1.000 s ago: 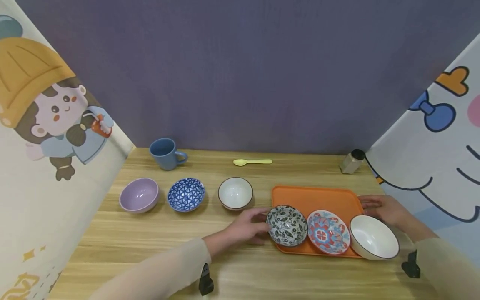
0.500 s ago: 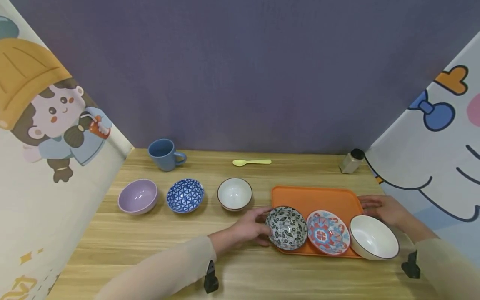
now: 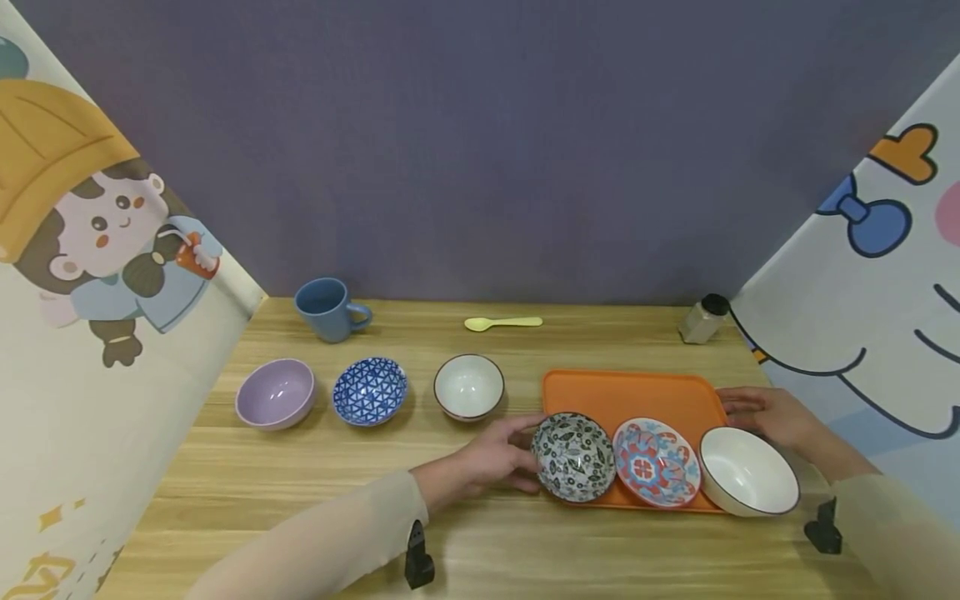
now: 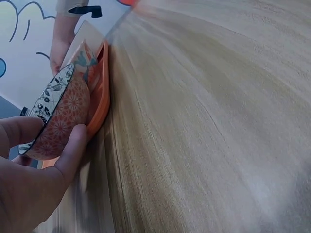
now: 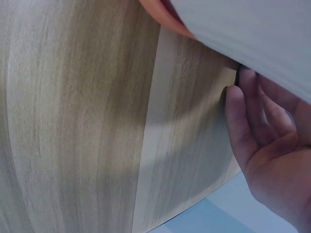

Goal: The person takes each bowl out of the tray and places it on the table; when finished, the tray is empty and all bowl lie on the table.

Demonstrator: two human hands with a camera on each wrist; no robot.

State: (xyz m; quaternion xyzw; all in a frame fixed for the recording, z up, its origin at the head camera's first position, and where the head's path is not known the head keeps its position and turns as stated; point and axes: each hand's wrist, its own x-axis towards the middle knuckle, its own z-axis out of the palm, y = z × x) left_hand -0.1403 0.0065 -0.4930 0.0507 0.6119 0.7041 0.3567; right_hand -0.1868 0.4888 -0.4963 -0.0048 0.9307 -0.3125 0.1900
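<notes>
A bowl [image 3: 573,458] with black leaf patterns inside and a reddish outside sits tilted over the left front of an orange tray [image 3: 630,396]. My left hand [image 3: 498,457] holds it from the left; in the left wrist view the thumb presses the outer wall and a finger reaches the rim. Beside it, a red-and-blue patterned dish [image 3: 657,463] leans on the tray. A large white bowl [image 3: 750,472] overhangs the tray's right front corner. Behind that bowl, my right hand [image 3: 768,417] lies by the tray's right edge with loosely bent fingers; whether they touch the tray is unclear.
Left of the tray stand a small white bowl [image 3: 469,387], a blue-and-white dish [image 3: 371,392] and a purple bowl [image 3: 276,395]. Toward the back are a blue mug [image 3: 328,310], a yellow spoon [image 3: 502,323] and a dark-lidded jar [image 3: 703,320]. Walls enclose three sides.
The leaf-patterned bowl has tipped slightly toward the front under my left hand, which shifted a little with it. My right hand has stayed in place.
</notes>
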